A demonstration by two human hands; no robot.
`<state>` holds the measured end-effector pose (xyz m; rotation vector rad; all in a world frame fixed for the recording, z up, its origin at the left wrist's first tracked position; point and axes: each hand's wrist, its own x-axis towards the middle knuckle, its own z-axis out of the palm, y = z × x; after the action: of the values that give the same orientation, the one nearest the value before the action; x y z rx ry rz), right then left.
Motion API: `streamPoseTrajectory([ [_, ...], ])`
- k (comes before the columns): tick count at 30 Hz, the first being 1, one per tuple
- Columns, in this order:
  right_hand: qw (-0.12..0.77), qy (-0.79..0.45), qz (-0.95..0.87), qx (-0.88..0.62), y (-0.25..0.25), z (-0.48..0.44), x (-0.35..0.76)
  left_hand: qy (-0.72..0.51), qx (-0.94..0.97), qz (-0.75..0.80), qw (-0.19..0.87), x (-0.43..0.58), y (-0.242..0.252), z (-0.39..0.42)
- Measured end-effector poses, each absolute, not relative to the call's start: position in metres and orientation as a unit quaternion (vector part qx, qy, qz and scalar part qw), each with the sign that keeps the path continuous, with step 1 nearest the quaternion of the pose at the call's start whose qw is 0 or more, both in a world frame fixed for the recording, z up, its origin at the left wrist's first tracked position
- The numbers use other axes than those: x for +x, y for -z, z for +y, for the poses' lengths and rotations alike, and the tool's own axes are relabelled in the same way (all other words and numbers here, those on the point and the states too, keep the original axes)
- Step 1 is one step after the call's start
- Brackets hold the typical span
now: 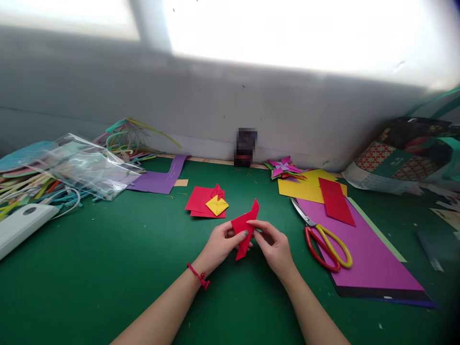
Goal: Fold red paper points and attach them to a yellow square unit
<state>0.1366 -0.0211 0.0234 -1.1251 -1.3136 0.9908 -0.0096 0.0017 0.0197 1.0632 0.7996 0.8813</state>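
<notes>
Between my two hands, a little above the green table, is a folded piece of red paper (245, 221) with pointed ends at top and bottom. My left hand (225, 238) grips its left side, thumb lying on the front face. On the right edge, the fingertips of my right hand (272, 242) pinch the paper. Beyond my left hand lie red paper squares (198, 200), with a small red folded piece (217, 190) and a yellow folded piece (217, 206) on top of them.
Scissors (321, 239) with red and yellow handles lie on purple paper (370, 258) at right. Yellow paper (298, 188), a red strip (336, 201) and folded paper stars (283, 167) are behind. Pipe cleaners, a clear plastic bag (97, 167) and a white power strip (25, 223) occupy the left.
</notes>
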Motion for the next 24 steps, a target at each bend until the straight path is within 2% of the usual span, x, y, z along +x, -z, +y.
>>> streamPoseTrajectory([
  [5, 0.492, -0.385, -0.634, -0.455, -0.024, -0.021, 0.143, -0.384, 0.5, 0.363, 0.686, -0.012, -0.022, 0.002],
  [14, 0.448, -0.258, -0.745, -0.421, -0.025, -0.02, 0.152, -0.455, 0.357, 0.353, 0.736, -0.015, -0.024, 0.007],
  [24, 0.423, -0.202, -0.785, -0.405, -0.019, -0.019, 0.153, -0.399, 0.394, 0.339, 0.756, -0.02, -0.021, 0.009],
])
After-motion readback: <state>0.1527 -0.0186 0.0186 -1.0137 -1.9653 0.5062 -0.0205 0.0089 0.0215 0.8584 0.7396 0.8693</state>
